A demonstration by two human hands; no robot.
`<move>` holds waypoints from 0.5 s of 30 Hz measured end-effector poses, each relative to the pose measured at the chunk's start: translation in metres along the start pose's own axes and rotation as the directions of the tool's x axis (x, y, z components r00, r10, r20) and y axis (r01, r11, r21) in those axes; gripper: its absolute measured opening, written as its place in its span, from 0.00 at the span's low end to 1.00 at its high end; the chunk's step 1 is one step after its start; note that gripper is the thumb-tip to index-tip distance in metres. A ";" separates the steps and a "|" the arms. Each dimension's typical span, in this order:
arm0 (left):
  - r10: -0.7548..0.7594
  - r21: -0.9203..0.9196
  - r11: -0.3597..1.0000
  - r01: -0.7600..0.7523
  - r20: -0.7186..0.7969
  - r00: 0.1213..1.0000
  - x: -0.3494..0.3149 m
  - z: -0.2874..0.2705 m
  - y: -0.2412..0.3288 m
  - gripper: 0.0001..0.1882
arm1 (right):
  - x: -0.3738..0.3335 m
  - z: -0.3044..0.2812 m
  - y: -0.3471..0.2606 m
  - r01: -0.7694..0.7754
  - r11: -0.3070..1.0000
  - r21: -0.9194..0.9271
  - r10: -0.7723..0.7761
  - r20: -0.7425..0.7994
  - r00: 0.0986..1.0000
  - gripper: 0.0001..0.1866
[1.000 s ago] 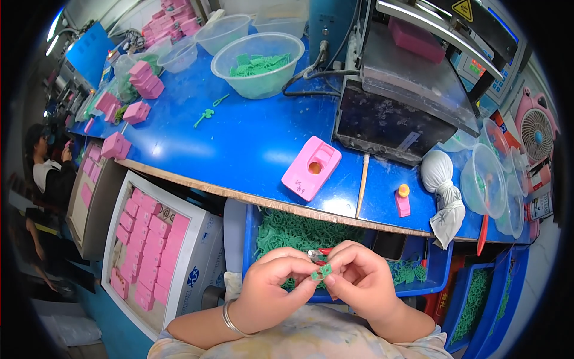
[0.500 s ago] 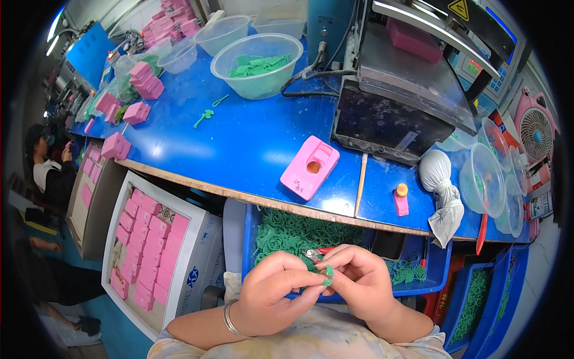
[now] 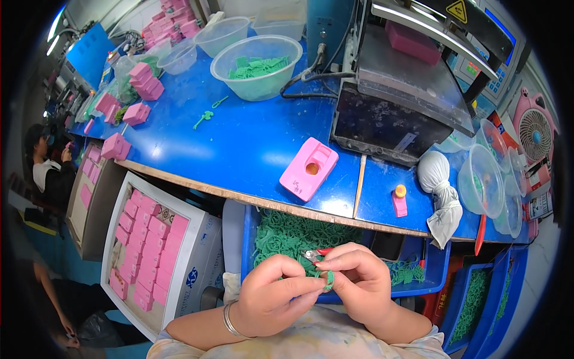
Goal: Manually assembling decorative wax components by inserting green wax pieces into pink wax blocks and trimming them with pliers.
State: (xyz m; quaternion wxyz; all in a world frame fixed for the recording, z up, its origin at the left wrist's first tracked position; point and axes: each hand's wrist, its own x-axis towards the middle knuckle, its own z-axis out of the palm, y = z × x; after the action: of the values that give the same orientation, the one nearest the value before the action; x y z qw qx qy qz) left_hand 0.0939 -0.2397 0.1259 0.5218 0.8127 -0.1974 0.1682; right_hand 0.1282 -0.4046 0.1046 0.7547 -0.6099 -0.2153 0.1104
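Both hands meet low in the middle, in front of the blue tray (image 3: 246,239). A small green wax piece (image 3: 329,279) is pinched at the fingertips of my left hand (image 3: 278,296) and my right hand (image 3: 362,281). The piece is partly hidden by the fingers. Just beyond the right fingers shows a pair of red-handled cutters (image 3: 312,255), jaws toward the left. Whether they lie in the tray or touch the right hand, I cannot tell. Many thin green wax pieces (image 3: 287,236) fill the tray.
On the blue table (image 3: 239,161) are a pink mould block (image 3: 309,169), a wooden stick (image 3: 360,185), a white cloth bundle (image 3: 439,185) and a bowl (image 3: 257,45) of green pieces. A press machine (image 3: 394,113) stands at right. Pink blocks fill a box (image 3: 185,272) at left. People sit far left.
My fingers have shifted slightly around the green wax piece, which has turned a little. At far left, a person's arm and a dark bag have come further into view.
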 end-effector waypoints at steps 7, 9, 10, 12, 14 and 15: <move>-0.017 0.009 1.000 0.017 0.003 1.000 0.002 0.000 -0.003 0.13 | 0.004 0.001 0.005 -0.228 0.916 0.331 0.214 0.079 0.974 0.07; -0.015 0.014 1.000 0.015 -0.032 0.999 0.001 0.002 -0.004 0.15 | 0.002 -0.001 0.004 -0.251 0.884 0.394 0.223 0.116 0.968 0.06; -0.001 0.014 1.000 0.001 -0.037 0.999 0.003 0.001 -0.007 0.15 | 0.002 -0.001 0.001 -0.253 0.880 0.401 0.237 0.089 0.967 0.05; 0.091 0.122 0.990 -0.073 -0.153 0.984 0.008 -0.003 -0.015 0.16 | -0.003 -0.007 -0.009 -0.244 0.906 0.347 0.268 -0.021 0.963 0.05; 0.145 0.439 0.896 -0.072 -0.135 0.980 0.032 -0.009 -0.025 0.25 | -0.006 -0.028 -0.023 -0.026 0.990 0.140 0.054 -0.201 0.978 0.07; 0.142 0.579 0.814 -0.045 -0.123 0.982 0.049 -0.010 -0.026 0.29 | -0.003 -0.040 -0.034 0.090 0.990 -0.112 -0.123 -0.329 0.936 0.06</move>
State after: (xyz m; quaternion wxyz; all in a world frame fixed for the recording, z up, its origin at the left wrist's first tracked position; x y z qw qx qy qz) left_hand 0.1484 -0.2279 0.1335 0.2584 0.9050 -0.1348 0.3100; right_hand 0.1407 -0.4492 0.1306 0.7551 -0.6425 -0.1217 -0.0462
